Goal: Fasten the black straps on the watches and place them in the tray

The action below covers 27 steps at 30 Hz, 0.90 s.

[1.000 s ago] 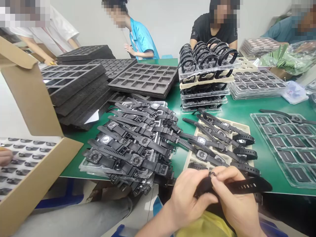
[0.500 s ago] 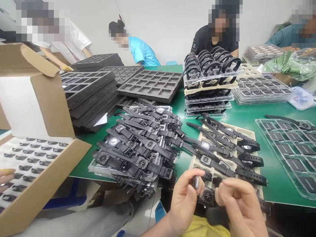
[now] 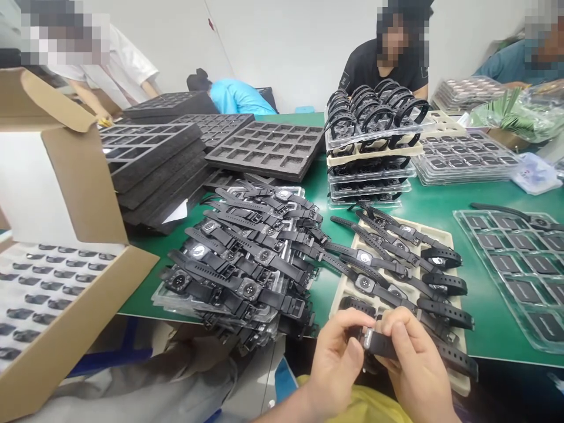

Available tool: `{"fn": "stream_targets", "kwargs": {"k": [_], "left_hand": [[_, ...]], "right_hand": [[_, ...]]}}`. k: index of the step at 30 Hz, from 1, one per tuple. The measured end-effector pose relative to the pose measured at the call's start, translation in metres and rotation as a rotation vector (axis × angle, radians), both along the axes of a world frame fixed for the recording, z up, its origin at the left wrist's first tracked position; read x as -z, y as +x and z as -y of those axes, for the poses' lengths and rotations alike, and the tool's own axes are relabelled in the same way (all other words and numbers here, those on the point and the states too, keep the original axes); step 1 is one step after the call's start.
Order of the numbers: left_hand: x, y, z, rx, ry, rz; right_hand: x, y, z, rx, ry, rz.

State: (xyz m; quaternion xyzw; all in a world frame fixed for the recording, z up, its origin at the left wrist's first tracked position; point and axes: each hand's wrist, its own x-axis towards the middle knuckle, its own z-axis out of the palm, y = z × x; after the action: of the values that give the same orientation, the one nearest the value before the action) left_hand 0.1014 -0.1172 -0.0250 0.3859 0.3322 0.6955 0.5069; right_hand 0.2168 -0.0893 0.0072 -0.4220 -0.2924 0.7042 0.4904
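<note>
Both my hands work on one black smartwatch (image 3: 382,345) at the front edge of the table. My left hand (image 3: 337,352) pinches the strap at its metal buckle. My right hand (image 3: 416,364) grips the strap a little further right, thumb on top. Fingers hide most of the watch body. Just beyond lies a cream tray (image 3: 348,289) of black smartwatches, some with straps stretched flat, others along its right side with straps looped. Left of it, a heap of smartwatches (image 3: 249,289) with flat straps rests on stacked clear trays.
An open cardboard box (image 3: 94,305) with rows of dark items stands left. Black foam trays (image 3: 264,150) are piled behind. Stacked trays of looped watches (image 3: 372,153) rise at the back. A clear tray (image 3: 506,264) lies right. Several co-workers sit or stand around the table.
My hands have come closer together, and the strap and buckle now meet between my fingers. The watch's back, visible before, is now covered. The co-worker in blue has bent lower.
</note>
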Motion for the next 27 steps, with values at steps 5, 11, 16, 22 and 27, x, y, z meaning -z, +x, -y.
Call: {"fn": "stream_targets", "kwargs": {"k": [5,11,16,22,27], "left_hand": [[-0.005,0.001,-0.001,0.038,-0.010,-0.021],[-0.014,-0.002,-0.006,0.034,-0.029,-0.098],[-0.014,0.000,-0.007,0.001,-0.102,-0.087],[-0.007,0.002,-0.005,-0.007,-0.158,-0.166],[-0.008,-0.001,-0.004,0.052,-0.185,-0.064]], "right_hand": [[-0.002,-0.004,-0.002,-0.008,0.069,0.150],[-0.005,-0.006,0.000,0.042,0.088,0.226],[0.001,-0.010,0.004,0.037,0.147,0.263],[0.010,-0.009,0.011,0.059,0.082,0.248],[0.003,0.005,0.000,-0.107,0.353,0.458]]}}
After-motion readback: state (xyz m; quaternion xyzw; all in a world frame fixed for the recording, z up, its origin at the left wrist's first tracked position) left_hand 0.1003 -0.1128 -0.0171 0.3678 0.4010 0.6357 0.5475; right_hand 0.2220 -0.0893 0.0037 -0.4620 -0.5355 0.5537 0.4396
